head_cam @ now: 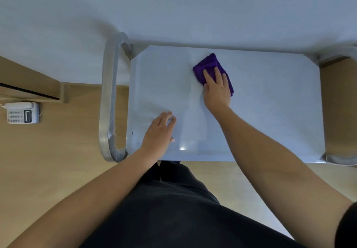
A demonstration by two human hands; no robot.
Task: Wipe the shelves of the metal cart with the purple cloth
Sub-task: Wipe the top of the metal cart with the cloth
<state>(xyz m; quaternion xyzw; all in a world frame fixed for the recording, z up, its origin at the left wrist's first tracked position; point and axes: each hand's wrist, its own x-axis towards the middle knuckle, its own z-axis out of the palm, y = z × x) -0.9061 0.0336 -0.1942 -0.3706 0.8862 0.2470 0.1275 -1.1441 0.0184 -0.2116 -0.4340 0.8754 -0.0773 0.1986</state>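
Note:
The metal cart's top shelf [270, 112] fills the middle of the head view, seen from above. A folded purple cloth [207, 65] lies on its far middle part. My right hand [216, 91] presses flat on the cloth with straight fingers. My left hand [159, 131] rests flat on the shelf's near left area, fingers straight and holding nothing. The lower shelves are hidden under the top one.
The cart's tubular handle [109, 97] curves along its left side. A white wall [173, 6] stands right behind the cart. A white desk phone [22, 112] lies on the wooden floor at left, near a wooden furniture edge [29, 81]. My legs stand against the cart's near edge.

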